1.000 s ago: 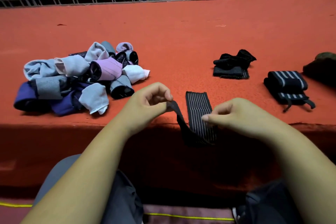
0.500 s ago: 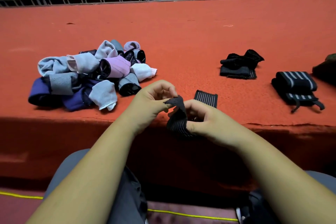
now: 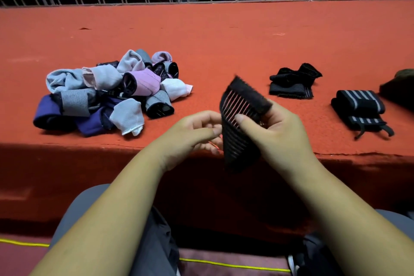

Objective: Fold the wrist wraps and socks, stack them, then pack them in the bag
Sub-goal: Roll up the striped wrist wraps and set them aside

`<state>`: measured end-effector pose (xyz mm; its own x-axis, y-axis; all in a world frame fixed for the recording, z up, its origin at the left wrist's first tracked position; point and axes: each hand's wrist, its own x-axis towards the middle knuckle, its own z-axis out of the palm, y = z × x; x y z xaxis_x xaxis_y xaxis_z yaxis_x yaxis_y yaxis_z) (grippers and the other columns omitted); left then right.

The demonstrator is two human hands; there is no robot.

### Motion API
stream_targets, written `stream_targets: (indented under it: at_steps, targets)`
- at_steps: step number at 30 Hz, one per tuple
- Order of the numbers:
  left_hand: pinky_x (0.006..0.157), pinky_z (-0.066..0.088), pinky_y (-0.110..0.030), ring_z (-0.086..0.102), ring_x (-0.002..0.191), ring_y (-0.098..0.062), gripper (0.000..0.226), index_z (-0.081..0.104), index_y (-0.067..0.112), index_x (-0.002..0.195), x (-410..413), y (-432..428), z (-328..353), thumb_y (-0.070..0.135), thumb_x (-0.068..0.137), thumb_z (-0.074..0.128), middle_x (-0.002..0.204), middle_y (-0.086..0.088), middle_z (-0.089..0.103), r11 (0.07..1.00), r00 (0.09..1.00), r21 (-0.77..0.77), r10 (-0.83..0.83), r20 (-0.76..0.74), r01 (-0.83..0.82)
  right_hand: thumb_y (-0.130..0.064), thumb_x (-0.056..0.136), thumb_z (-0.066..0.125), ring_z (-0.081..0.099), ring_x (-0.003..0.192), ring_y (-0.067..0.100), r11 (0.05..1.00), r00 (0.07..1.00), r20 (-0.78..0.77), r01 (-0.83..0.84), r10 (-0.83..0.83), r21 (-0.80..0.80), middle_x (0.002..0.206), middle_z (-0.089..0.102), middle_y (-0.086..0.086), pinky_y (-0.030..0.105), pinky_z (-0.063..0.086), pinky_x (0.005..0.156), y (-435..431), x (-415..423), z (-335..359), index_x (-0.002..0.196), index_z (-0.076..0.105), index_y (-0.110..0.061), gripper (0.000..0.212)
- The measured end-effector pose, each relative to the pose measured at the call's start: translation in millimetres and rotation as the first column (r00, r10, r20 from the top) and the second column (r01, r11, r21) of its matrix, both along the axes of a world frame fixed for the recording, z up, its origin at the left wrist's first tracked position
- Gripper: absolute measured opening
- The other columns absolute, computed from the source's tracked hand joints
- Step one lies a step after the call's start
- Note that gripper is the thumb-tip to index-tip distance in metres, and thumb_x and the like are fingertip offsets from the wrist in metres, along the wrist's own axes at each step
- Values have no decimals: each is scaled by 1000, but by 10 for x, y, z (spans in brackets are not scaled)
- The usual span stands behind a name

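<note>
Wrist wrap [image 3: 240, 123] motion-blurred in right hand [image 3: 277, 136]; left hand [image 3: 192, 132] fingertips hidden behind.

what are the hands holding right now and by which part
A black striped elastic wrist wrap. The right hand pinches its upper half, thumb on the front; the left hand pinches its left edge.

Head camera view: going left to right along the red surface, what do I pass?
Sock pile → held striped wrist wrap → black folded pile → white-striped folded wraps → dark object at the right edge.
</note>
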<state>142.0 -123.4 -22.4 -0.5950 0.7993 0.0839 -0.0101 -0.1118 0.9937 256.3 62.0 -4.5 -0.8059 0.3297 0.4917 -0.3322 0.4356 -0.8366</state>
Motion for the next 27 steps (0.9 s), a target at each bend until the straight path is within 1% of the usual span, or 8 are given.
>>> stream_targets:
  at_steps: [5, 8, 12, 16, 18, 20, 24, 27]
  targets:
    - [90, 52, -33, 60, 107, -22, 47, 62, 7, 135, 120, 53, 14, 22, 90, 65, 120, -10, 65, 986, 986, 14, -165, 32, 164, -15, 95, 73, 68, 89, 6, 976, 975, -75, 214, -210, 50, 93, 75, -13, 29, 53, 84, 27, 85, 151, 100, 76, -24, 11]
    - [88, 50, -35, 61, 104, -19, 42, 64, 7, 131, 197, 139, 28, 27, 95, 71, 117, -7, 69, 1000, 991, 13, 1, -133, 1, -13, 94, 72, 67, 87, 2, 972, 976, -44, 218, -215, 85, 92, 76, -15, 25, 53, 82, 30, 133, 225, 100, 78, -25, 14]
    - [85, 49, -44, 56, 89, -20, 27, 75, 22, 112, 153, 217, -12, 30, 88, 83, 94, -6, 66, 966, 902, 42, 255, -348, -256, -18, 93, 76, 71, 85, 12, 972, 976, 29, 210, -214, 108, 91, 76, -7, 38, 57, 82, 64, 152, 240, 98, 75, -20, 5]
    - [70, 36, -36, 43, 74, -21, 11, 78, 23, 105, 124, 233, -29, 17, 95, 77, 80, -4, 57, 929, 848, 58, 357, -392, -365, -11, 101, 70, 78, 72, 21, 971, 983, 180, 14, 30, -239, 101, 77, 12, 37, 63, 59, 59, 216, 352, 110, 70, -13, 10]
    - [64, 44, -32, 52, 67, -20, 17, 75, 17, 107, 178, 256, -5, 4, 101, 67, 78, -4, 61, 930, 872, 74, 362, -330, -359, -8, 104, 66, 79, 73, 29, 918, 963, 204, -88, 178, -386, 107, 75, 18, 36, 63, 54, 56, 229, 385, 119, 64, -1, 17]
    - [75, 57, -32, 69, 84, -19, 28, 70, 8, 118, 243, 281, 38, -7, 103, 52, 98, -7, 74, 961, 954, 106, 268, -132, -255, -9, 105, 64, 80, 79, 36, 902, 948, 210, -138, 240, -409, 104, 77, 16, 38, 65, 55, 64, 217, 372, 122, 59, 3, 21]
    - [89, 57, -38, 69, 107, -25, 39, 66, 12, 132, 254, 267, 62, 16, 99, 46, 126, -14, 71, 971, 981, 234, -2, 192, -44, -11, 108, 61, 80, 83, 39, 893, 956, 171, -146, 238, -426, 108, 79, 15, 42, 68, 69, 89, 180, 323, 126, 58, 2, 22]
    - [93, 50, -45, 64, 110, -31, 37, 67, 9, 132, 212, 261, 17, 21, 101, 51, 128, -18, 69, 978, 984, 203, 10, 176, -46, -12, 108, 60, 80, 82, 36, 893, 973, 115, -134, 201, -430, 100, 75, 16, 36, 67, 66, 134, 148, 324, 124, 58, 3, 22]
